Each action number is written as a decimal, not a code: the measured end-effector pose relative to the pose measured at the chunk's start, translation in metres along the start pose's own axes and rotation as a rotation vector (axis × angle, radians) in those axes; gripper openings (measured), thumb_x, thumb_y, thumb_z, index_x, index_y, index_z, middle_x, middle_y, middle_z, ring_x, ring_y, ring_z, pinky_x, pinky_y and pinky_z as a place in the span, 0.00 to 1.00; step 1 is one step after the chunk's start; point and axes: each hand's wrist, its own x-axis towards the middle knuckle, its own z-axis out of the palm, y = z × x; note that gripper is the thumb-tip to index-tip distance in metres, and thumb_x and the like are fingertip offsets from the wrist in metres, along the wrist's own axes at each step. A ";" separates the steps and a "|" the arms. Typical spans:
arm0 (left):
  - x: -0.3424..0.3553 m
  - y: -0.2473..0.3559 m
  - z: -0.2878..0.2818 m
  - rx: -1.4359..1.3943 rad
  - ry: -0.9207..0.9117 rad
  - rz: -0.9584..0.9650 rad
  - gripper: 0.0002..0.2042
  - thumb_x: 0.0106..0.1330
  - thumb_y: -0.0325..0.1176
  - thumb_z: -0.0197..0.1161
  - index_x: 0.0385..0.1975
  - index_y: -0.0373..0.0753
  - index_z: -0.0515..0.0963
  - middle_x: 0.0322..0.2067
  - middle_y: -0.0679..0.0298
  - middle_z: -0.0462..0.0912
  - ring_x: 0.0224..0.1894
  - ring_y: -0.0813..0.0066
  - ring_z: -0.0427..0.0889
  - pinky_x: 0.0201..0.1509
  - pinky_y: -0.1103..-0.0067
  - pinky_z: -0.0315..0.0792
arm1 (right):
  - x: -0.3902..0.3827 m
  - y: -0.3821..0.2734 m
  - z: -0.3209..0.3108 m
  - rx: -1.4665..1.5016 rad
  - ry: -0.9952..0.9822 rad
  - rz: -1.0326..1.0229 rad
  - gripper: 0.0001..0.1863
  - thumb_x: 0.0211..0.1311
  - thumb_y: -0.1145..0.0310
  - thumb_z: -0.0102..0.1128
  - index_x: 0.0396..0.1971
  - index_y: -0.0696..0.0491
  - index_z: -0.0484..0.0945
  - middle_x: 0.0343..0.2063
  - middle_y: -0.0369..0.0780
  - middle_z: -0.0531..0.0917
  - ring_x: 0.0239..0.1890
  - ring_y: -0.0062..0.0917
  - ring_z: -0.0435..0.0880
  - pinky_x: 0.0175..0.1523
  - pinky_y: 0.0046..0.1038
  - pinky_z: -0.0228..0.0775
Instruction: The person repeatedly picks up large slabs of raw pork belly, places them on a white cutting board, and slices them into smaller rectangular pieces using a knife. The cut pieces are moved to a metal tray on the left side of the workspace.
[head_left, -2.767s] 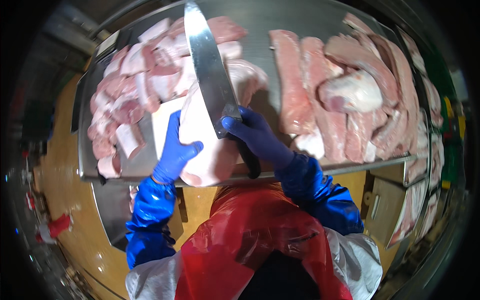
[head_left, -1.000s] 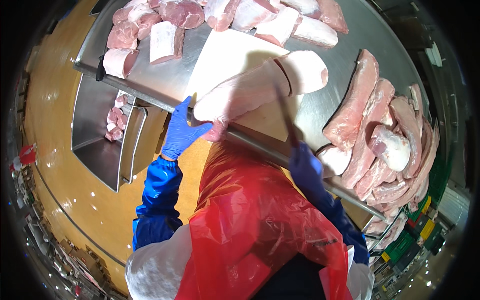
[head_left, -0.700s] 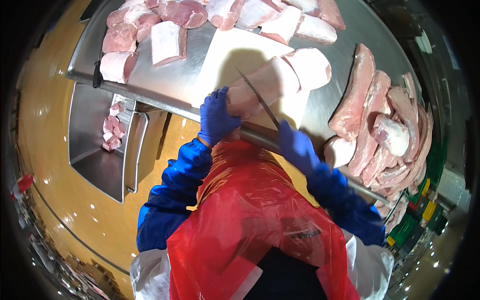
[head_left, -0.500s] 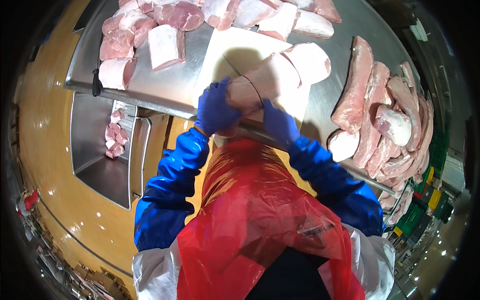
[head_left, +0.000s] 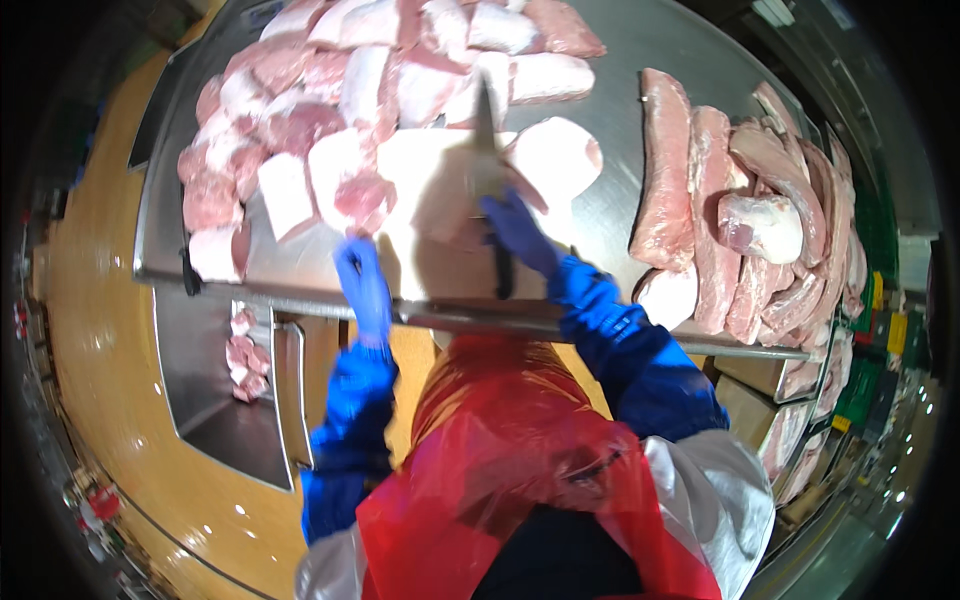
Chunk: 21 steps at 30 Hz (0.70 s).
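Note:
My right hand (head_left: pixel 525 235) is closed round the dark handle of a knife (head_left: pixel 487 130), whose blurred blade points away from me over a white cutting board (head_left: pixel 408 155). A shaded chunk of pork loin (head_left: pixel 450 215) lies on the board, left of the knife. Right of the blade rests a larger pale-topped piece of loin (head_left: pixel 560 160). My left hand (head_left: pixel 367 290), fingers loosely bent, is at the near end of a cut pork chunk (head_left: pixel 362 200) on the board's left side; whether it touches the chunk I cannot tell. Both hands wear blue gloves.
Several cut pork chunks (head_left: pixel 270 120) cover the left and far parts of the steel table (head_left: pixel 620 40). Long pork loins (head_left: pixel 665 170) are heaped at the right. A dark-handled tool (head_left: pixel 190 273) lies at the left edge. Below stands a steel bin (head_left: pixel 225 420) with meat pieces (head_left: pixel 246 365).
My right hand has left the meat and taken up the knife. A cut chunk has moved left to beside the other pieces, and my left hand has moved left and nearer me.

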 end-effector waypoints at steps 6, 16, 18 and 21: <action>0.045 -0.004 0.030 -0.672 -0.273 -0.389 0.16 0.75 0.34 0.45 0.51 0.30 0.75 0.43 0.54 0.83 0.41 0.63 0.82 0.53 0.71 0.77 | 0.085 -0.092 0.061 0.066 -0.124 -0.329 0.11 0.70 0.64 0.54 0.45 0.56 0.73 0.29 0.38 0.78 0.28 0.21 0.79 0.29 0.24 0.74; -0.011 0.046 0.250 -0.156 -0.512 -0.687 0.12 0.67 0.39 0.62 0.45 0.43 0.76 0.24 0.68 0.73 0.21 0.77 0.73 0.25 0.81 0.70 | -0.006 -0.037 -0.181 0.118 0.480 0.037 0.10 0.63 0.73 0.52 0.39 0.61 0.78 0.35 0.42 0.83 0.40 0.25 0.81 0.41 0.32 0.72; 0.024 0.023 0.276 -0.247 -0.408 -0.506 0.11 0.65 0.39 0.63 0.42 0.42 0.75 0.27 0.67 0.74 0.26 0.74 0.76 0.30 0.76 0.75 | 0.040 -0.069 -0.171 -0.081 0.523 -0.222 0.08 0.64 0.71 0.51 0.35 0.59 0.77 0.34 0.45 0.83 0.38 0.31 0.81 0.38 0.32 0.72; 0.055 0.046 0.342 -0.539 -0.460 -0.477 0.07 0.67 0.38 0.59 0.38 0.44 0.75 0.28 0.68 0.75 0.27 0.74 0.76 0.32 0.77 0.74 | 0.070 -0.122 -0.235 -0.143 0.656 -0.589 0.05 0.59 0.72 0.57 0.30 0.57 0.73 0.28 0.47 0.78 0.32 0.40 0.79 0.36 0.37 0.71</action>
